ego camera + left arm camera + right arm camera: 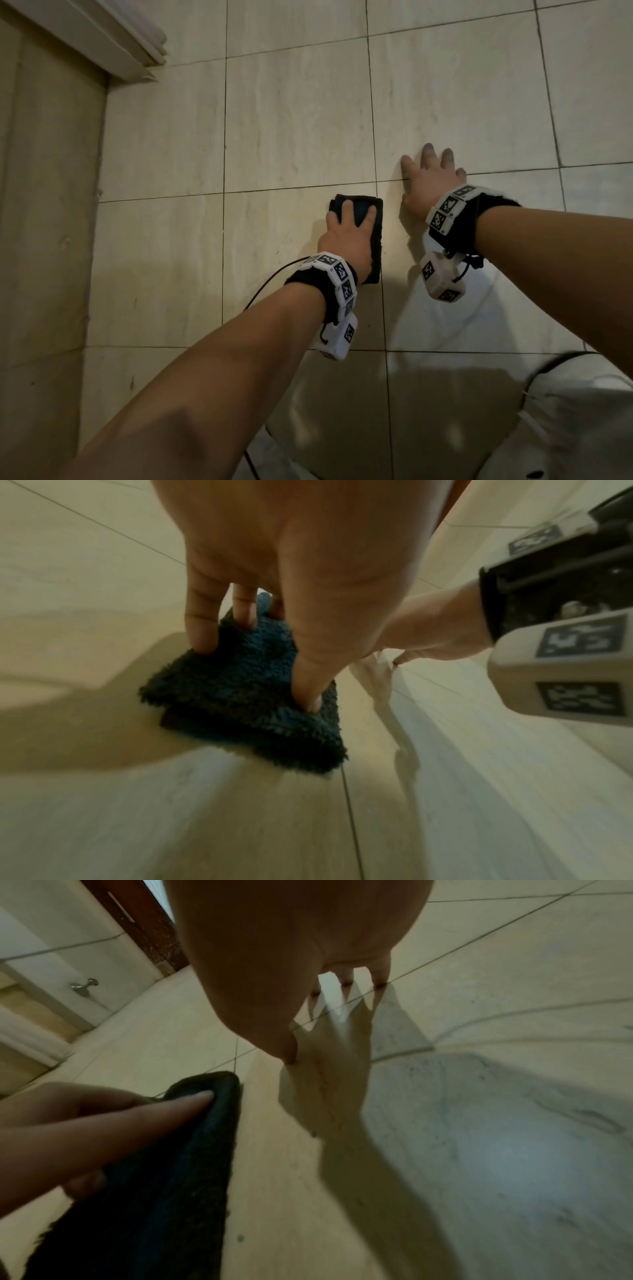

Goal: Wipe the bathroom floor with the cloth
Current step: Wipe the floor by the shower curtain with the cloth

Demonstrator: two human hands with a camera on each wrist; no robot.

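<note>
A dark blue folded fleecy cloth point(358, 205) lies on the beige tiled floor point(291, 130). My left hand point(342, 236) lies on top of it with the fingers point(202, 631) spread and their tips pressed into the pile of the cloth point(240, 685). Just right of the cloth, my right hand point(431, 178) rests flat on a bare tile, fingers spread and holding nothing. In the right wrist view the cloth point(178, 1164) sits at lower left with a left finger point(137, 1123) along its edge, and the right hand point(291, 934) touches the floor.
A white door frame point(130, 51) stands at the top left, and a beige wall or step point(44, 240) runs down the left side. My own light clothing point(565, 428) fills the bottom right. A metal door stop point(84, 987) sits on the wall base.
</note>
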